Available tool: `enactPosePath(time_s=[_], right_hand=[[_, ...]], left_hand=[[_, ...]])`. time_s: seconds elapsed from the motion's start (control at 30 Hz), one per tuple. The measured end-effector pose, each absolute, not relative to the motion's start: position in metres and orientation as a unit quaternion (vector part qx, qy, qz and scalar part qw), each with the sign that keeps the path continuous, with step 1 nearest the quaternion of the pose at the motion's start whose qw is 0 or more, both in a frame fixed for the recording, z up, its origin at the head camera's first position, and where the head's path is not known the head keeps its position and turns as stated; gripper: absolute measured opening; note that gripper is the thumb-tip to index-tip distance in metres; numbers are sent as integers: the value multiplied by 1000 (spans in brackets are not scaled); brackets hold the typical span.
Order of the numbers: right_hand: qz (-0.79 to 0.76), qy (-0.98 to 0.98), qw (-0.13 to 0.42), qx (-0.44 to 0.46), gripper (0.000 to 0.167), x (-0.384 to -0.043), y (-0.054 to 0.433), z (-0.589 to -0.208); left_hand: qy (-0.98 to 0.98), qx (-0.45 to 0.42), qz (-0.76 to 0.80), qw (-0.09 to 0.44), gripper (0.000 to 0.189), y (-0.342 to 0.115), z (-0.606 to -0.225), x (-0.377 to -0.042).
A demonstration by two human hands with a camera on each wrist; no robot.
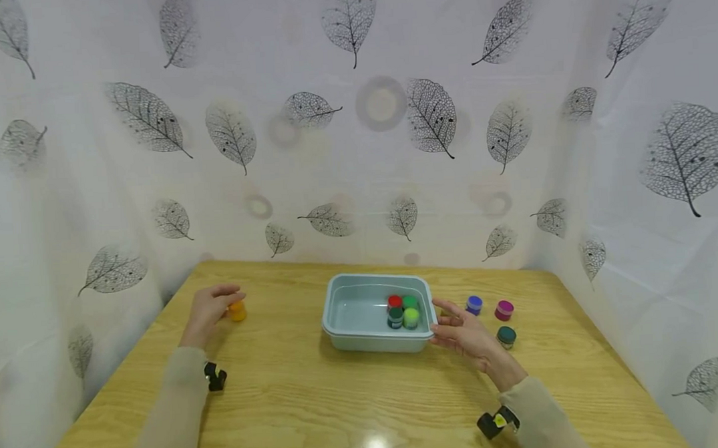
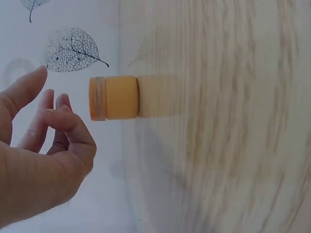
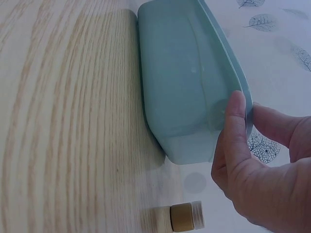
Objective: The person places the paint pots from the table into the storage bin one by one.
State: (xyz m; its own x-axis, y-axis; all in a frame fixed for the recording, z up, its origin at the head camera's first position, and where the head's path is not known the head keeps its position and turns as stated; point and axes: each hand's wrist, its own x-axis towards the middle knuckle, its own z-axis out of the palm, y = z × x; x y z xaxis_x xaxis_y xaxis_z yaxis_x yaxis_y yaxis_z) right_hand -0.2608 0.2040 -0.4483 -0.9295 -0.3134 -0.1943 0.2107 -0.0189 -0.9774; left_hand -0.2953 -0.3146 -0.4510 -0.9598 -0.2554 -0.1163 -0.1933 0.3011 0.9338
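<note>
Over on the left, the left hand is hovering by an orange jar, its loosely bent fingers gripping nothing, while that jar is standing upright on the worktop, its flat base probably keeping it steady. In the middle, the pale blue container is holding four jars bunching toward its right end: a red jar, a green jar, a dark green jar and a lime jar. There the right hand is pinching the rim, perhaps steadying that corner. Farther right, a blue jar, a magenta jar and a teal jar are standing apart. Now the views are differing: the head view is making the left hand seem to touch its jar, but the left wrist view is showing a gap; the right wrist view is revealing the thumb-and-finger hold and a brownish jar that the head view isn't clearly showing, while missing the container's contents.
</note>
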Motion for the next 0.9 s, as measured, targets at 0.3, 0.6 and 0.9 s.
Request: enactPosePath(time_s=[0.3,0.6,0.9], right_hand=[[-712,677,185,-35,69,-261,203,-448],[-709,679,184,-35,69,-261,203,-447],[-706,684,180,-34,68,-261,203,-447]], left_hand=[[-791,135,-596,-27,56,-324,-458,-292],[-786,111,-601,-89,62,-328,-462,-294],[-804,89,-578,-108,61,-331,-462,-295]])
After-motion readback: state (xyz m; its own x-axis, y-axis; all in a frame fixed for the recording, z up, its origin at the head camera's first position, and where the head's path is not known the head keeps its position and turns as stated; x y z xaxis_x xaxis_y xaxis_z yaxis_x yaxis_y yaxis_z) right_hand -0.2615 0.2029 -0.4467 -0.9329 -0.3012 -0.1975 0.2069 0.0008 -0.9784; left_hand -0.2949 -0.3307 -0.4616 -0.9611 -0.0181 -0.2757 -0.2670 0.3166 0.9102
